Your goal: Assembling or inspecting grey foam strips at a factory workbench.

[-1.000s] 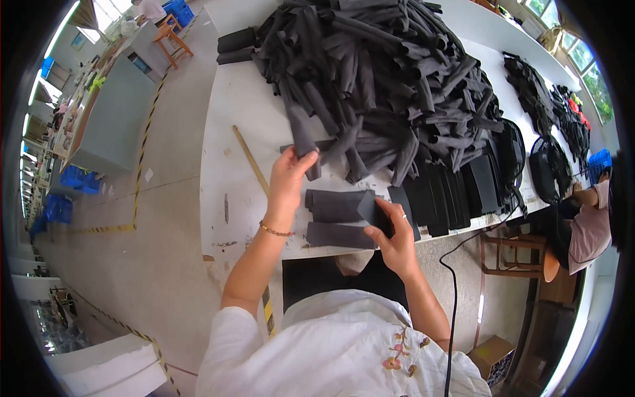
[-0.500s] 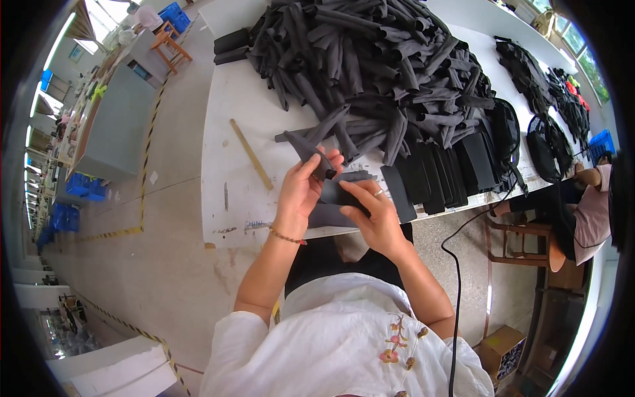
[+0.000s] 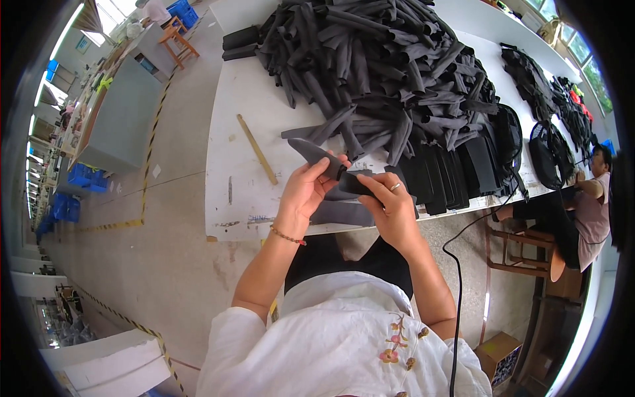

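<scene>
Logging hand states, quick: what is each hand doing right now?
Left hand: closed on the dark foam strip.
Right hand: closed, pinching the same strip's other end.

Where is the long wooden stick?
The wooden stick lies on the white table, on the person's left, just beyond the left hand and beside the black pile.

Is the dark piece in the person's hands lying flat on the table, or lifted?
Lifted. Both the left hand and right hand hold the dark piece above the table edge.
</scene>
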Demonstrator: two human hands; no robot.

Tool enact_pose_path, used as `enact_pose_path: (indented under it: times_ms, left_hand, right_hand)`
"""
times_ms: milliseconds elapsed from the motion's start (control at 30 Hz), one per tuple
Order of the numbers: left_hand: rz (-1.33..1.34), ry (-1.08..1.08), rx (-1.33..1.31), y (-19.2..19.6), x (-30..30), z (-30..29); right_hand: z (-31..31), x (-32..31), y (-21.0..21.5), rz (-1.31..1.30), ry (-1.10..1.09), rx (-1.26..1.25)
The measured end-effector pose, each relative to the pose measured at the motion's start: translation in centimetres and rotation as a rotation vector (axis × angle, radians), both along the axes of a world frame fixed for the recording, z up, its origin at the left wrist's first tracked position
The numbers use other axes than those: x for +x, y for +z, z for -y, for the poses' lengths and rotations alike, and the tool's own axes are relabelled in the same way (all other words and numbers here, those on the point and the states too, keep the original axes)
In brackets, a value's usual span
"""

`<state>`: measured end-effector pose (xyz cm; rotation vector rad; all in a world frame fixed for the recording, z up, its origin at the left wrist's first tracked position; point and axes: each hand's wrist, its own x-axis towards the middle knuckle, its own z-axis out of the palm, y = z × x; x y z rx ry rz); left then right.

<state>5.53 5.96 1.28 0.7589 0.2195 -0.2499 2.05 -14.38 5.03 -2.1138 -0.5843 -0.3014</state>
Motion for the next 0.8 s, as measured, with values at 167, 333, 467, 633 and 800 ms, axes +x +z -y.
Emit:
enact_pose_path:
  times_ms: [167, 333, 467, 633, 800]
  left_hand:
    - [-0.015, -0.038, -0.012, 0.2, -0.2, 0.1]
    - [-0.025, -0.077, -0.028, 0.4, -0.4, -0.1]
    - [0.014, -0.069, -0.032, 0.7, -0.7, 0.3]
    - [0.057, -0.007, 0.032, 1.7, -1.4, 1.1]
    - [0.156, 0.111, 0.143, 2.4, -2.5, 2.5]
  right_hand:
    - [0.0, 0.7, 0.4, 0.136, -0.018, -0.086]
    - [0.1, 1.1, 0.5, 0.194, -0.018, -0.135]
    - [-0.1, 1.1, 0.5, 0.263, -0.040, -0.177]
    - [-0.5, 1.0, 0.2, 0.311, -0.067, -0.199]
    - [-1.3, 0.6, -0.4, 0.329, -0.099, -0.211]
